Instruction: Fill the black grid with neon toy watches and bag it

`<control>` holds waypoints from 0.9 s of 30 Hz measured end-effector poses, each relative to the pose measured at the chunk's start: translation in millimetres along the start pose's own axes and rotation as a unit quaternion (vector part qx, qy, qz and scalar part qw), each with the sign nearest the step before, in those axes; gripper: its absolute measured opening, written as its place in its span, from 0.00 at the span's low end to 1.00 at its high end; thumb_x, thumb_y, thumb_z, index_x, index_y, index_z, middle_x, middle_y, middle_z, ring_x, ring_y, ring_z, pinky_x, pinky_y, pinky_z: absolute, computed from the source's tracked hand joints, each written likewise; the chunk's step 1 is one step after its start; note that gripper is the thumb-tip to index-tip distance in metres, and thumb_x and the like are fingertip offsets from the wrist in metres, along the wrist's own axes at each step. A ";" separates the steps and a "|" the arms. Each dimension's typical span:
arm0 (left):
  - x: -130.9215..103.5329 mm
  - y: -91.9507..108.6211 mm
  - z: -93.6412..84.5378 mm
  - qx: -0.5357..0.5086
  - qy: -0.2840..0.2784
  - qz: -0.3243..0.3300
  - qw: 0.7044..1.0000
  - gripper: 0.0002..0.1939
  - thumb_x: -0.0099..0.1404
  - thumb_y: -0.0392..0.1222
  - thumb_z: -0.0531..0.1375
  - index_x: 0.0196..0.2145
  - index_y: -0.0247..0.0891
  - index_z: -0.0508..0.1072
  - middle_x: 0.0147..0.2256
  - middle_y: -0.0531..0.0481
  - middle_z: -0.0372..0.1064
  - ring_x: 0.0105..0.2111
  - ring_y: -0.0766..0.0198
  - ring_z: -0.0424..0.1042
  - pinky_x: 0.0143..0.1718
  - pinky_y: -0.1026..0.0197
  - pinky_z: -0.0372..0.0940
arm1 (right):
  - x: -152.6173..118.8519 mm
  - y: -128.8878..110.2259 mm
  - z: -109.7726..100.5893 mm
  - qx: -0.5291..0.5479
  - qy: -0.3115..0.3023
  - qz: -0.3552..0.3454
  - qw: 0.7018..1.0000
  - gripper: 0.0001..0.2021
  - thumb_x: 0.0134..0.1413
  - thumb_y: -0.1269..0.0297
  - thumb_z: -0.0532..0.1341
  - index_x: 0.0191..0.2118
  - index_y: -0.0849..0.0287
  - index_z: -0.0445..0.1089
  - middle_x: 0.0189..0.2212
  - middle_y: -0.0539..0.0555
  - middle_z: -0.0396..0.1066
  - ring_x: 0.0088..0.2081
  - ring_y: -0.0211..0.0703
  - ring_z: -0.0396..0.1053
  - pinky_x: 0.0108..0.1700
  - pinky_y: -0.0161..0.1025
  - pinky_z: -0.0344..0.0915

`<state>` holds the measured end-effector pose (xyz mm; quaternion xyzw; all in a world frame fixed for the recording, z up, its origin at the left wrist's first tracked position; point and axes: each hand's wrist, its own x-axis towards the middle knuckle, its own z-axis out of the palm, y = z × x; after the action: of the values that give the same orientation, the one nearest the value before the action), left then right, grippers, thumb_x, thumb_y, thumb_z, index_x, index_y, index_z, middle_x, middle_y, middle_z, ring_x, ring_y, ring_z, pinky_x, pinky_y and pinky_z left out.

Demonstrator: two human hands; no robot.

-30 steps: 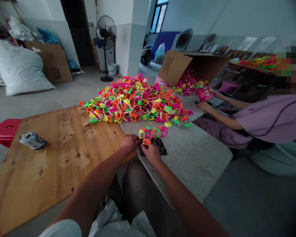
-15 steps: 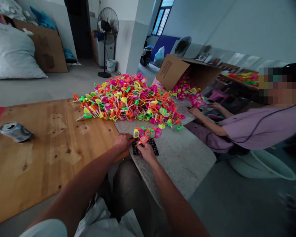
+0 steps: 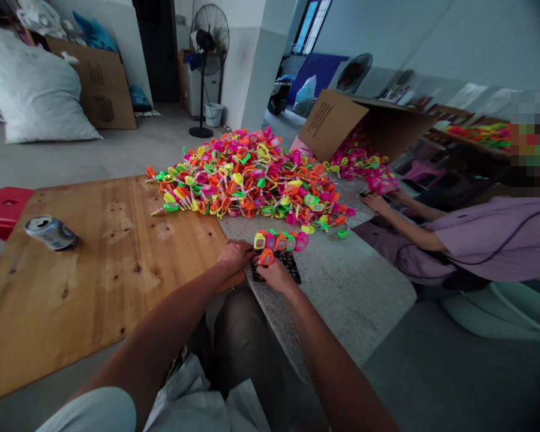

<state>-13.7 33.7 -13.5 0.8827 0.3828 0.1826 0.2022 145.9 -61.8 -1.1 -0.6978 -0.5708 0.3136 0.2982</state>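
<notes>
Fingers of the right hand [image 3: 278, 277]: closed in a pinch on an orange toy watch [image 3: 266, 258], at its near side.
Orange watch: over the left part of a black gridded tray [image 3: 291, 264], just on the near side of a row of other watches.
Fingers of the left hand [image 3: 236, 255]: bent at the tray's left edge, close to the orange watch; at this size I can't tell whether they grip anything or only rest there.
Row of watches [image 3: 281, 242]: yellow, pink, orange and green faces side by side along the tray's far edge, a pink one at the right end.
Grey tabletop [image 3: 351, 288]: bears the tray and much of the heap.
Heap of watches [image 3: 252, 180]: pink, orange, yellow and green, piled beyond the row and spilling over onto the wooden board.
Wooden board [image 3: 112, 264]: left of the grey top, with a drink can [image 3: 51, 233] upon it.
Red stool [image 3: 6, 208]: beyond the board's left edge.
Cardboard box [image 3: 335, 123]: right of the heap, its open side showing more watches.
Co-worker [image 3: 490, 240]: seated at right in a purple shirt, hands near those watches.
Standing fan [image 3: 203, 42]: behind the heap, beside a white bucket [image 3: 213, 114].
</notes>
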 end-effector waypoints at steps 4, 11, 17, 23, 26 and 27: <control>-0.5 3.3 -3.7 -0.005 -0.003 -0.004 1.000 0.15 0.74 0.51 0.59 0.49 0.45 0.82 0.46 0.45 0.81 0.47 0.57 0.77 0.54 0.57 0.65 | 1.5 -7.5 0.8 -0.046 0.000 0.014 0.999 0.07 0.53 0.69 0.60 0.32 0.59 0.77 0.24 0.52 0.75 0.30 0.43 0.73 0.33 0.33 0.63; 0.3 5.1 -5.1 -0.009 -0.003 -0.013 1.000 0.14 0.73 0.51 0.60 0.46 0.45 0.83 0.44 0.46 0.81 0.45 0.58 0.77 0.53 0.58 0.65 | -3.7 -5.5 5.1 -0.105 0.004 0.002 0.995 0.12 0.63 0.61 0.60 0.32 0.58 0.77 0.26 0.55 0.77 0.32 0.46 0.75 0.31 0.35 0.59; 1.7 0.6 -0.7 -0.011 -0.002 -0.010 1.000 0.14 0.73 0.51 0.60 0.44 0.44 0.83 0.43 0.46 0.81 0.44 0.57 0.77 0.52 0.58 0.65 | -3.1 -14.6 20.2 -0.224 0.051 0.016 0.973 0.14 0.70 0.60 0.59 0.41 0.62 0.79 0.40 0.64 0.80 0.43 0.49 0.77 0.41 0.36 0.62; 2.9 0.6 0.5 -0.005 0.021 -0.022 1.000 0.12 0.74 0.44 0.58 0.43 0.40 0.81 0.41 0.44 0.80 0.43 0.57 0.77 0.48 0.58 0.65 | -5.7 -8.3 -32.3 -0.046 -0.106 0.001 0.993 0.07 0.61 0.67 0.63 0.41 0.57 0.78 0.34 0.53 0.80 0.32 0.40 0.75 0.32 0.32 0.63; 5.2 0.9 0.5 -0.001 0.028 -0.024 0.999 0.11 0.74 0.40 0.57 0.42 0.39 0.80 0.40 0.43 0.80 0.43 0.56 0.77 0.48 0.58 0.65 | 6.1 22.2 -93.0 0.054 -0.138 0.079 0.986 0.09 0.64 0.63 0.59 0.41 0.58 0.77 0.31 0.52 0.79 0.27 0.39 0.74 0.26 0.30 0.62; 5.9 0.7 0.8 0.000 0.030 -0.023 0.999 0.11 0.74 0.40 0.57 0.42 0.39 0.80 0.40 0.43 0.80 0.43 0.56 0.77 0.48 0.58 0.65 | 15.2 34.3 -113.0 0.049 -0.091 0.104 0.989 0.10 0.65 0.63 0.58 0.40 0.59 0.77 0.30 0.52 0.78 0.27 0.39 0.74 0.26 0.30 0.63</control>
<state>-9.1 37.5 -12.9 0.8679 0.4088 0.2039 0.1950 257.0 -59.2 41.5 -0.7066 -0.5037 0.4326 0.2446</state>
